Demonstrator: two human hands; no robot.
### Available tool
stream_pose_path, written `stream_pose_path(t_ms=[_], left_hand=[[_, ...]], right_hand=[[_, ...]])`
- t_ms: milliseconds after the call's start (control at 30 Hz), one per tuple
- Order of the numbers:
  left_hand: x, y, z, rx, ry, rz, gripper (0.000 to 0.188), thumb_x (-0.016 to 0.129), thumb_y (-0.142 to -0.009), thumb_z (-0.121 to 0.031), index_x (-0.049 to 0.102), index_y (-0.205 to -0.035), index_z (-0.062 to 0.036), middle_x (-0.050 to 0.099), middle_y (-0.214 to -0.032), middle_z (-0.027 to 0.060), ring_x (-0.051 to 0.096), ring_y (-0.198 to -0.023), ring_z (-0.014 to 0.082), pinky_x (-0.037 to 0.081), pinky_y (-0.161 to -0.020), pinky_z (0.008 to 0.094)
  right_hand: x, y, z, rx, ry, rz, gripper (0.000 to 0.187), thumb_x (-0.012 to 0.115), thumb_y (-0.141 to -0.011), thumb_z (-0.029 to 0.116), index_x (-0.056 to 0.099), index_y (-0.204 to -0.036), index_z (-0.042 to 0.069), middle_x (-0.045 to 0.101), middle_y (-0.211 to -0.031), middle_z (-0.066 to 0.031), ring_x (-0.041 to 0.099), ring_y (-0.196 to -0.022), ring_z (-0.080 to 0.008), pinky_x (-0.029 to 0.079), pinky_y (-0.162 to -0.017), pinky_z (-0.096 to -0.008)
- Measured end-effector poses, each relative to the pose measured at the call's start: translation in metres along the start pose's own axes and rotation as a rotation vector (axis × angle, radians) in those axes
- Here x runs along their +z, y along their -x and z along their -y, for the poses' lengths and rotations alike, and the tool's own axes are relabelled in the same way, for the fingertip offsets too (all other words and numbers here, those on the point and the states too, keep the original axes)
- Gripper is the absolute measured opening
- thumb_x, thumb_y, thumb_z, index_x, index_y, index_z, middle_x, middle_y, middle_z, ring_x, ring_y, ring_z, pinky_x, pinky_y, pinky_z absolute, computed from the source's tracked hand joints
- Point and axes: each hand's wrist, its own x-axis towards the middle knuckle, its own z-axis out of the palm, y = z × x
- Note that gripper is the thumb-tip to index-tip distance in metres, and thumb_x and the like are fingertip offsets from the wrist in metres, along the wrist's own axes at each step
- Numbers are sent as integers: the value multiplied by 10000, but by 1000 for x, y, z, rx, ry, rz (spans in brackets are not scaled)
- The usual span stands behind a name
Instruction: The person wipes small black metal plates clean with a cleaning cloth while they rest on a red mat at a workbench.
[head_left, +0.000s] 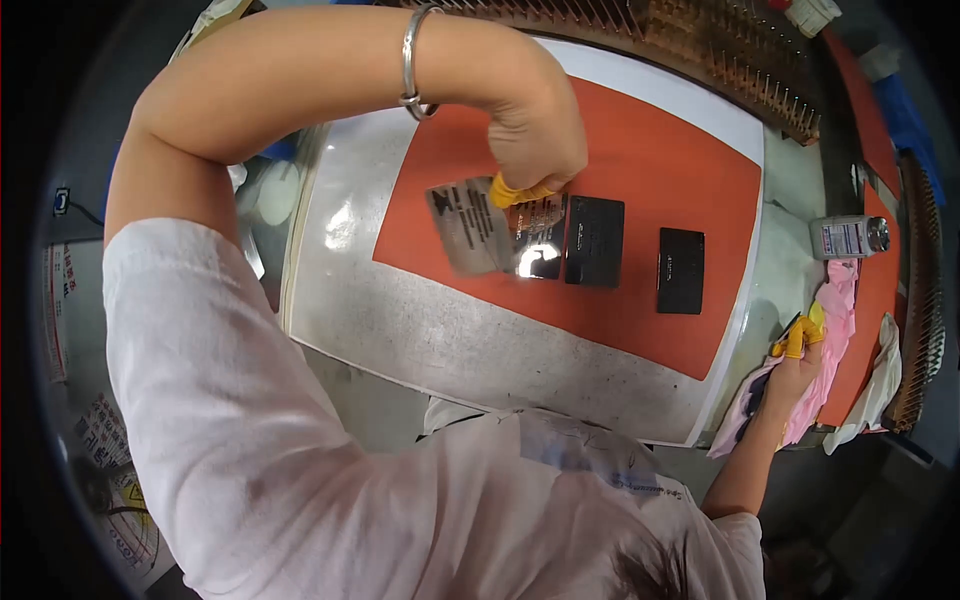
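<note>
My left hand [540, 145] reaches over from the upper left, its fingers in yellow finger cots pinched at the upper edge of a thin grey metal plate [466, 228] with slot-like marks. The plate is tilted beside a shiny plate [540, 245], which is partly hidden by my fingers. To their right, a black rectangular plate [597, 242] and a smaller black plate [681, 271] lie on an orange-red mat [640, 330]. At the right, my right hand [795, 365], also in yellow finger cots, is curled over a pink cloth [838, 300]. Something dark and thin shows at its fingertips, too small to name.
The mat lies on a pale metal board [440, 330]. A labelled metal bottle [850, 237] stands above the pink cloth. Racks with rows of pins [740, 60] line the far edge, and a white cloth [875, 390] hangs at the right.
</note>
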Motion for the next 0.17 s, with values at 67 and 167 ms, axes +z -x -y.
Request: stream_pose_path(t_ms=[67,167], left_hand=[[22,-8,4,-56,-64,-38,149,605,-688,-80,666,-803,-8,620,-810,110,582,-788,277,455,-686,397],[42,-18,4,-290,-188,-91,159,583,-677,-74,661,-811,-34,639,-861,118,583,-770,278,461,-660,417]], right_hand=[[-2,1,2,5,-13,5,151,551,-883,97,580,-996,2,519,-752,3,461,-596,-60,378,-517,-189],[-1,1,1,-9,-31,34,158,547,-887,100,577,-1005,-1,529,-766,-9,475,-600,-67,385,-527,-190]])
